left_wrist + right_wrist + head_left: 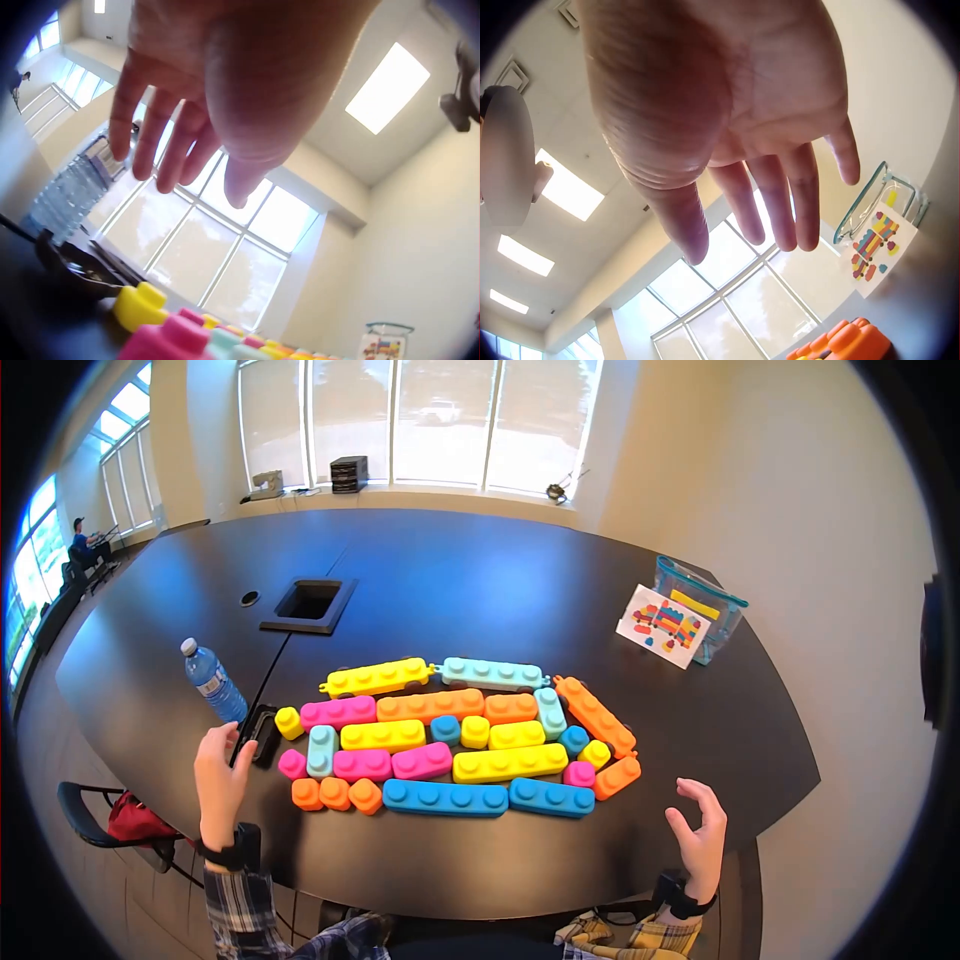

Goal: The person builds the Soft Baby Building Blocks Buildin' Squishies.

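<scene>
Colourful toy blocks lie in packed rows on the dark table, among them a long yellow block (510, 763), a blue block (445, 798) and an orange wheeled piece (596, 717). Left of the blocks, my left hand (222, 785) is raised with relaxed fingers and holds nothing; its palm (247, 82) fills the top of the left wrist view. My right hand (700, 838) is held up to the right of the blocks, empty, fingers loosely bent. In the right wrist view its fingers (802, 195) hang apart, with an orange block (859, 343) below.
A water bottle (214, 682) and a black tray-like object (264, 736) stand near my left hand. At the back right, a picture card (664, 626) leans on a clear zip bag (722, 622). The table has a square opening (310, 600). A person (88, 545) sits far left.
</scene>
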Motion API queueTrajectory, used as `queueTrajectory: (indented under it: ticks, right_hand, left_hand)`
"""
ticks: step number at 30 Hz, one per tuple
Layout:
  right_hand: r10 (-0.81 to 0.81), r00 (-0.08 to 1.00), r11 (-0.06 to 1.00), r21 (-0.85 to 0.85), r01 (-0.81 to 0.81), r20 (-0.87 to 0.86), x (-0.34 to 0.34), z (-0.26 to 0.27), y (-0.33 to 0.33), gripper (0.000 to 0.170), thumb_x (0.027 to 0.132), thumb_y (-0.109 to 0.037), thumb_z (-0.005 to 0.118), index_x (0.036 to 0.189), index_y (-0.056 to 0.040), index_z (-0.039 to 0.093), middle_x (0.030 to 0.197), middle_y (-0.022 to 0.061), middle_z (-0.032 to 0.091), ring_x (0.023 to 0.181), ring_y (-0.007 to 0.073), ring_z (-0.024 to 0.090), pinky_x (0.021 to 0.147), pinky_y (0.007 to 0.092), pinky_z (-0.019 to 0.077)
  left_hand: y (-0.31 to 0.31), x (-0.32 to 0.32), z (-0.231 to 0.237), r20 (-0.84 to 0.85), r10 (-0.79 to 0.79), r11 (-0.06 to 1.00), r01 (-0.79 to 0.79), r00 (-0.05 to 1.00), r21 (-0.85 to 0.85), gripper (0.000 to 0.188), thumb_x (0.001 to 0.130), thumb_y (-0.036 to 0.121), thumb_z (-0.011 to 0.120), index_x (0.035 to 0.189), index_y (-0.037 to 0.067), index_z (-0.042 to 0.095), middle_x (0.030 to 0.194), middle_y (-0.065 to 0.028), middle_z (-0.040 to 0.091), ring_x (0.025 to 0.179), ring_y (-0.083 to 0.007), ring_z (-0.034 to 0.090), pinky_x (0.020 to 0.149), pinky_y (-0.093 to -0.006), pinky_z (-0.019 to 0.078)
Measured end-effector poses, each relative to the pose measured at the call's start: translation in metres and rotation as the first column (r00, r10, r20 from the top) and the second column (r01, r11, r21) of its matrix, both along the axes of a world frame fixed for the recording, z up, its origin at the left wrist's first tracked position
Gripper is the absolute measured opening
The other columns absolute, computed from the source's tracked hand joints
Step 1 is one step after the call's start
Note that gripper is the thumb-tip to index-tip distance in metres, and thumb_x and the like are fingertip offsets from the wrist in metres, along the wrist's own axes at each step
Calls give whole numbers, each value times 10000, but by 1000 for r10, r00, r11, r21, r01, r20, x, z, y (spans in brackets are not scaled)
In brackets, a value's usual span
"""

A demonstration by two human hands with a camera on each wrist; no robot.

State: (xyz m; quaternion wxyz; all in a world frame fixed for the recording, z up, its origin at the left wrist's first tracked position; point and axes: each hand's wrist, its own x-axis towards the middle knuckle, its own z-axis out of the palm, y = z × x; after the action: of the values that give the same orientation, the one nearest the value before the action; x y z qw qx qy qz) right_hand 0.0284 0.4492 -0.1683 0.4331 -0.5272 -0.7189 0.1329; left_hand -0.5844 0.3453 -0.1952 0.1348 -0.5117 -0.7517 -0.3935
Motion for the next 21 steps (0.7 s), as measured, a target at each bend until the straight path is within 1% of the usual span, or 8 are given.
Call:
queueTrajectory:
  ticks: [3,6,8,11,13,17,19,21]
  right_hand:
    - [-63,998,997,38,63,-12,20,4,-14,392,839,-102,807,1200,13,707,1172,147,739,1097,292,705,1055,410,513]
    - [-55,998,994,100,55,5,30,1,-20,342,864,-135,804,1173,-16,719,1143,123,769,1124,322,713,1173,529,418]
    - [-52,999,994,93,51,8,49,0,-29,350,865,-139,805,1183,-24,717,1143,121,771,1123,320,716,1172,530,420]
    - [-49,999,995,89,47,16,68,-3,-39,393,864,-144,812,1227,-41,703,1144,118,778,1121,317,725,1173,536,418]
    - [-1,1000,998,66,2,-6,68,-2,-40,411,865,-136,790,1245,-11,698,1158,130,780,1128,282,727,1203,505,390]
    - [22,1000,998,65,-22,-7,71,-1,-42,410,857,-130,794,1238,-14,700,1139,133,785,1122,293,730,1203,527,388]
    - [28,1000,997,79,-28,8,71,-2,-40,404,854,-135,810,1228,-29,700,1139,125,783,1112,307,731,1183,534,407]
    - [37,999,995,88,-40,27,72,-4,-38,400,851,-140,827,1218,-45,699,1139,116,782,1103,322,731,1163,541,426]
  left_hand:
    - [-22,55,21,14,-83,990,81,996,117,219,924,71,751,1117,-16,694,935,-122,689,808,-229,646,716,-328,501]
    - [-33,90,17,-4,-114,961,111,994,255,131,949,43,719,1062,-21,699,885,-98,687,758,-184,642,685,-299,486]
    - [-42,134,11,102,-85,926,41,991,374,83,980,27,681,1046,-22,697,871,-90,688,753,-149,661,682,-280,490]
    - [-53,180,5,141,-141,909,71,980,412,75,988,25,669,1041,-21,697,872,-94,690,748,-149,673,685,-271,492]
    - [-57,191,1,147,-154,910,82,977,406,78,987,32,674,1041,-19,697,869,-90,690,743,-145,668,687,-267,493]
    - [-61,199,-5,115,-190,930,141,975,340,120,1025,33,631,1122,-26,668,926,-67,668,768,-111,631,719,-251,499]
    - [-58,199,-6,202,-232,881,118,951,459,250,968,13,683,1216,0,656,872,-69,670,749,-141,651,691,-267,501]
    - [-52,201,4,222,-241,898,131,945,420,307,956,7,691,1259,8,641,876,-66,667,759,-136,649,701,-266,504]
